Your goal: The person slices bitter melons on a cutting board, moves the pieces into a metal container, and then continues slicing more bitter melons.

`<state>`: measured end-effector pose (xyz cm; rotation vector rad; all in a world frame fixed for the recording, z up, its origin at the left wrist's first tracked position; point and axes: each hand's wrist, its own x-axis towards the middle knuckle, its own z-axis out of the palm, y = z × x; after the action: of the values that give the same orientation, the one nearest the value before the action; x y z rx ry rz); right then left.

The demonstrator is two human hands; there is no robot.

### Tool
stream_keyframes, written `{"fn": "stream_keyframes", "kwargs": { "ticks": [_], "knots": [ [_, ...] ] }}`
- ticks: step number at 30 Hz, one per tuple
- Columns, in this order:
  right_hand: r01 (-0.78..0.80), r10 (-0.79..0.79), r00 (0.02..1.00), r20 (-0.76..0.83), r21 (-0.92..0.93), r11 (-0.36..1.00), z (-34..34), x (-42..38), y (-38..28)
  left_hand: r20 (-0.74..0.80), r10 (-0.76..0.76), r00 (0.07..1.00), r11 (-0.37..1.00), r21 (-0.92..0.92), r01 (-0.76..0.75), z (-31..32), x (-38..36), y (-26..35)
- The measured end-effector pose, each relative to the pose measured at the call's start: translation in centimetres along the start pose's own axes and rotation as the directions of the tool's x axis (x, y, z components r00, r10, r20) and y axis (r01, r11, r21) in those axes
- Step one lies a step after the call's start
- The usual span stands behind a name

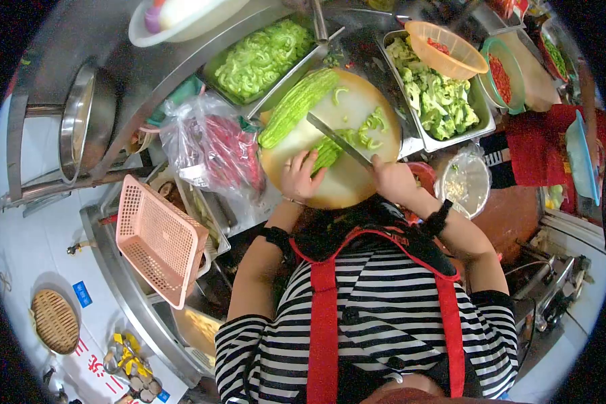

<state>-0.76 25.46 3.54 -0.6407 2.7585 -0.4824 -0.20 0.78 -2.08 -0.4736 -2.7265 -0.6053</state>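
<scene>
On the round cutting board (pixel 343 185), a piece of bitter melon (pixel 327 152) lies under the fingers of my left hand (pixel 299 176), which are curled against its near end. My right hand (pixel 392 180) is closed on the handle of a kitchen knife (pixel 337 138), whose blade crosses over the piece. Thin cut slices (pixel 374 126) lie on the board to the right of the blade. A longer bitter melon (pixel 299 106) rests along the board's left side. Just beyond it, a metal tray (pixel 252 108) holds a heap of sliced bitter melon (pixel 266 59).
Left of the board sits a plastic bag (pixel 212 145) with something red inside, and nearer, a pink basket (pixel 158 236). At right stand a tray of broccoli (pixel 444 104), an orange colander (pixel 448 50), a green basin (pixel 503 74) with red pieces, and a lined bin (pixel 463 183).
</scene>
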Motion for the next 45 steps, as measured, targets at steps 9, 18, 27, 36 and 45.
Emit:
{"fn": "stream_keyframes", "kwargs": {
  "ticks": [9,18,27,36,45],
  "knots": [
    [-0.048,0.054,0.993,0.103,-0.059,0.997,-1.6,0.3,-0.4,0.003,-0.023,1.0,0.999,-0.027,0.023,0.6,-0.5,0.1],
    [-0.03,0.031,0.999,0.024,-0.035,0.999,-1.3,0.1,0.2,0.004,-0.031,1.0,0.993,-0.114,0.031,0.7,-0.1,0.5],
    [0.016,-0.015,1.0,0.013,-0.084,0.996,-0.7,0.2,0.8,0.028,-0.022,0.999,0.995,-0.093,0.024,0.5,0.3,0.6],
    [0.012,-0.011,1.0,0.014,-0.108,0.994,0.1,0.7,1.0,0.002,-0.056,0.998,0.995,-0.083,0.056,0.6,0.1,0.7],
    [-0.039,0.047,0.995,0.093,-0.089,0.995,-0.7,0.8,0.3,-0.037,-0.032,0.999,0.998,-0.057,0.03,1.0,-0.2,0.4]
  ]
}}
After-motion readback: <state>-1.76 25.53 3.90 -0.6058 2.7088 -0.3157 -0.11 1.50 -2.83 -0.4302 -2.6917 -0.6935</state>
